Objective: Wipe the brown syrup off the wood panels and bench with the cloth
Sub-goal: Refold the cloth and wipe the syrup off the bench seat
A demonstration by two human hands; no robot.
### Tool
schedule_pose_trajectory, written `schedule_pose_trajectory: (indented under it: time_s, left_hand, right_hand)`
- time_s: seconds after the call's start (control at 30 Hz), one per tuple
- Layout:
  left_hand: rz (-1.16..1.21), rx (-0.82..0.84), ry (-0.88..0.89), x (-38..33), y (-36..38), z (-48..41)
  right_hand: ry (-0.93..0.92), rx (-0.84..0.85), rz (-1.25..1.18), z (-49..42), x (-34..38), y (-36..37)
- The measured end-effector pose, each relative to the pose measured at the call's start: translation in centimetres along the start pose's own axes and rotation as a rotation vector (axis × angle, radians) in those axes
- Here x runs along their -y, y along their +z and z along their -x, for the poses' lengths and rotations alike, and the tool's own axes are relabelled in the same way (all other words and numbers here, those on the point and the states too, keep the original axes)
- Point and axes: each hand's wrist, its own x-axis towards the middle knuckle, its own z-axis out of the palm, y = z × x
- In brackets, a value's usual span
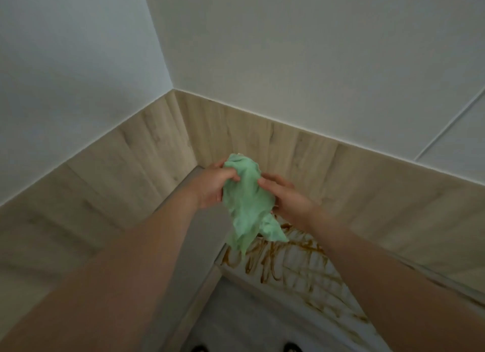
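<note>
A crumpled light green cloth [246, 204] hangs between both hands, above the corner where two benches meet. My left hand [212, 186] grips its upper left part with curled fingers. My right hand [286, 197] holds its right side, fingers curled into the fabric. Below the cloth, brown syrup [286, 257] is smeared in streaks across the pale top of the right bench [301, 283]. Light wood panels [367, 194] line the walls behind the benches; no syrup shows clearly on them from here.
A second bench [199, 236] runs along the left wall under wood panelling [105, 181]. White walls rise above the panels. Grey floor [236, 315] lies between the benches, with two dark shoe tips [292, 347] at the bottom edge.
</note>
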Motion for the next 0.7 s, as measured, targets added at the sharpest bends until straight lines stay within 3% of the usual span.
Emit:
schedule_pose_trajectory:
  time_s: [0.1, 0.2, 0.3, 0.57, 0.7]
  left_hand:
    - [-0.066, 0.148, -0.027, -0.8, -2.3, -1.3]
    - [-0.186, 0.303, -0.072, -0.9, -5.0, -2.1]
    - [-0.33, 0.37, -0.121, -0.4, -7.8, -3.3]
    - [-0.85, 0.373, -0.097, 5.2, -11.9, -6.0]
    - [-0.626, 0.385, -0.321, 10.4, -13.2, -7.0]
  right_hand:
    - [0.029, -0.018, -0.062, -1.4, -0.2, 1.7]
    - [-0.016, -0.047, 0.039, -2.0, -0.6, 4.0]
    - [-0.089, -0.198, 0.14, -2.6, -1.1, 6.3]
    - [0.003, -0.387, 0.258, -3.3, -5.0, 9.4]
    - [0.067, -0.461, 0.207, -4.3, -8.9, 9.3]
